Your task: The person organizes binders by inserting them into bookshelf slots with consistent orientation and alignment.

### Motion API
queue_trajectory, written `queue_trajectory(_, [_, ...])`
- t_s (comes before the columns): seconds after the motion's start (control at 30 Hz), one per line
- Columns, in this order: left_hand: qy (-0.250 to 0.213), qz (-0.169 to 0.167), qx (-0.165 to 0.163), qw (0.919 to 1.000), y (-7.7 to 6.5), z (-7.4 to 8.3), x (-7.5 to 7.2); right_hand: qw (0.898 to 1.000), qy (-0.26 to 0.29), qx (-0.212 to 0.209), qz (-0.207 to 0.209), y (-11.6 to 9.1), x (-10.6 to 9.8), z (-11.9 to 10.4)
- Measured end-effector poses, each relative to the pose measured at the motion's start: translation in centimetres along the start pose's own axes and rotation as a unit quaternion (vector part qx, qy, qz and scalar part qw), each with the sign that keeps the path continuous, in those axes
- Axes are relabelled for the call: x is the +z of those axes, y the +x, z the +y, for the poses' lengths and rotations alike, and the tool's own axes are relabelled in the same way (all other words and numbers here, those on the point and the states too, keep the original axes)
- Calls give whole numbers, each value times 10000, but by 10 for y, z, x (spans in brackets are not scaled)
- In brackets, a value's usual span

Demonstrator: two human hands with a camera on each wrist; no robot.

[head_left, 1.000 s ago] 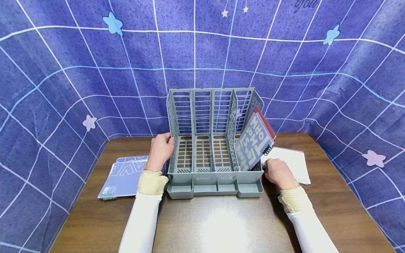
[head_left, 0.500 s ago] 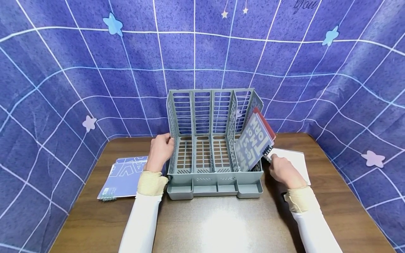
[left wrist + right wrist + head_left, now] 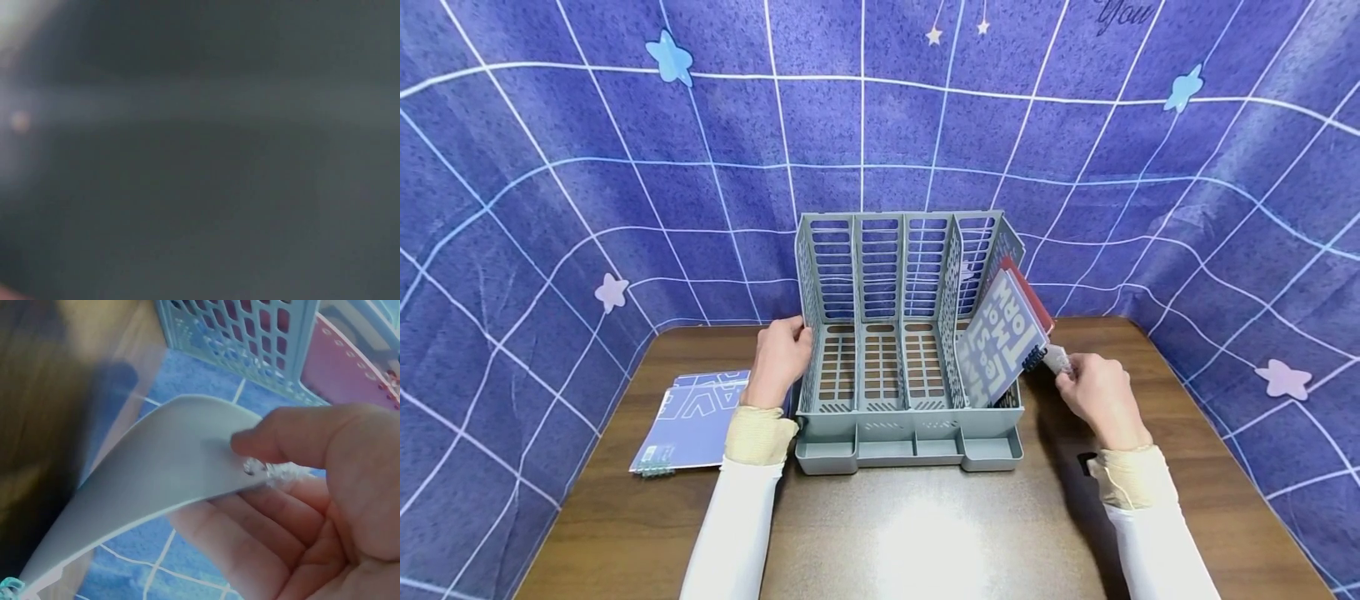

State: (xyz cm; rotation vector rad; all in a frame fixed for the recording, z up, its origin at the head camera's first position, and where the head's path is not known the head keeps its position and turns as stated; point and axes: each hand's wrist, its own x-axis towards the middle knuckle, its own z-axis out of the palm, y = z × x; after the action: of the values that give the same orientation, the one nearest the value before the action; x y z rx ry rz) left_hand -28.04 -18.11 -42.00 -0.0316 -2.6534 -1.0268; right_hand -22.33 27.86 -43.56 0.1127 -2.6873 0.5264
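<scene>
A grey-green desktop file organizer (image 3: 882, 423) stands in the middle of the table. My left hand (image 3: 784, 358) grips its left side wall, fingers curled at the edge. The left wrist view is a dark, greenish blur. To the right of the organizer, my right hand (image 3: 1097, 396) pinches a white spiral notebook (image 3: 169, 456), thumb on top and fingers beneath, close to its coil binding. In the right wrist view the notebook bends in a curve. A grey notebook with big lettering (image 3: 1000, 342) and a red one (image 3: 1033, 300) lean in the organizer's rightmost slot.
Blue notebooks (image 3: 692, 421) lie on the wooden table (image 3: 602, 517), left of the organizer. Several small trays (image 3: 887, 450) run along the organizer's front. Behind the table hangs a blue cloth (image 3: 715, 192) with a white grid and stars.
My right hand has lifted the white notebook off the table and moved right and slightly farther back with it. The left hand has stayed on the organizer.
</scene>
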Motion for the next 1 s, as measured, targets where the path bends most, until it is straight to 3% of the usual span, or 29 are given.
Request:
queue_trajectory(0.2, [9,-25,91,10000,0,-1,0,9968,93,383,688,-1,-13,-1])
queue_trajectory(0.43, [8,20,67,10000,1,-1,1,9870,196,489,1517,0,-30,-2])
queue_trajectory(0.7, [150,128,223,9996,1,-2,1,9628,354,606,2610,3,-42,-3])
queue_trajectory(1.0, [185,125,192,9996,1,-3,2,9369,621,785,3350,-2,-62,-10])
